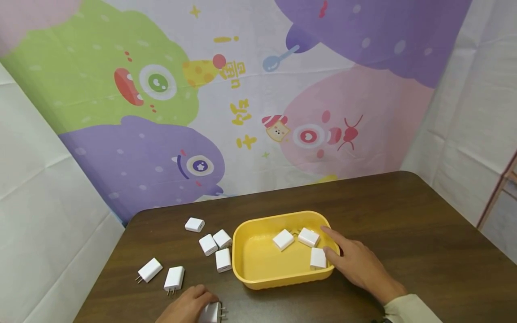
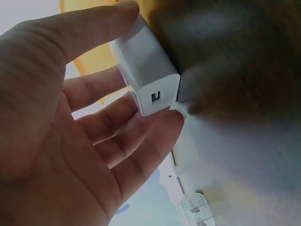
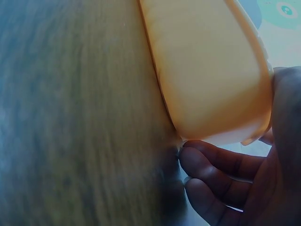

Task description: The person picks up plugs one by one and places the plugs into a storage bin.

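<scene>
My left hand (image 1: 189, 305) pinches a white USB wall charger (image 1: 210, 312) low at the table's front, its two metal prongs pointing right. In the left wrist view, the thumb and fingers hold the charger (image 2: 148, 66) by its sides, its USB port facing the camera. A yellow plastic basin (image 1: 266, 283) stands right of centre with three white chargers (image 1: 283, 240) inside, toward its right half. My right hand (image 1: 359, 262) grips the basin's right end, thumb over the rim. In the right wrist view, other fingers (image 3: 221, 165) curl against the basin's outside (image 3: 207, 70).
Several more white chargers lie on the brown wooden table (image 1: 383, 206) left of the basin: a group (image 1: 208, 245) close by its left wall, one charger (image 1: 194, 224) farther back, and others (image 1: 174, 278) nearer the left edge. A cartoon-printed cloth (image 1: 250, 175) hangs behind the table.
</scene>
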The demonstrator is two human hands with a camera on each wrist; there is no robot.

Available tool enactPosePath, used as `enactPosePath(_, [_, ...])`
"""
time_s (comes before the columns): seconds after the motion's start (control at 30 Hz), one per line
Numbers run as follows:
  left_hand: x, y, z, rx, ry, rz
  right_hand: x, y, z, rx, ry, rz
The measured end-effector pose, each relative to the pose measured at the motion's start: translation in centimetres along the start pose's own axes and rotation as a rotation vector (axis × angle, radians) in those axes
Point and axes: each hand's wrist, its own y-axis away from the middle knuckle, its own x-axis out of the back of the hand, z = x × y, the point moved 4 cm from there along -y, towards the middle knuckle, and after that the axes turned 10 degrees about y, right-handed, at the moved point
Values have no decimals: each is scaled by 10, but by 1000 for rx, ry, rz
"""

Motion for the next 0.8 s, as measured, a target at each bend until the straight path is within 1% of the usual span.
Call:
enactPosePath(0.13, [3, -3, 2, 105, 33, -39, 0, 0, 0, 3, -2, -3])
enactPosePath(0.27, [4, -5, 1, 209, 67, -89, 0, 0, 0, 1, -1, -9])
enactPosePath(0.37, [5, -6, 1, 251, 71, -88, 0, 0, 0, 0, 3, -9])
enactPosePath(0.47, [6, -7, 3, 265, 55, -54, 1, 0, 0, -1, 6, -8])
enactPosePath(0.6, [8, -10, 6, 306, 35, -8, 1, -1, 0, -4, 8, -9])
enactPosePath(0.67, [10, -12, 9, 321, 20, 26, 1, 0, 0, -2, 6, -9])
enactPosePath(0.73, [14, -13, 12, 306, -15, 93, 1, -1, 0, -5, 5, -9])
enactPosePath(0.8, [17, -14, 16, 274, -64, 180, 1, -1, 0, -5, 4, -7])
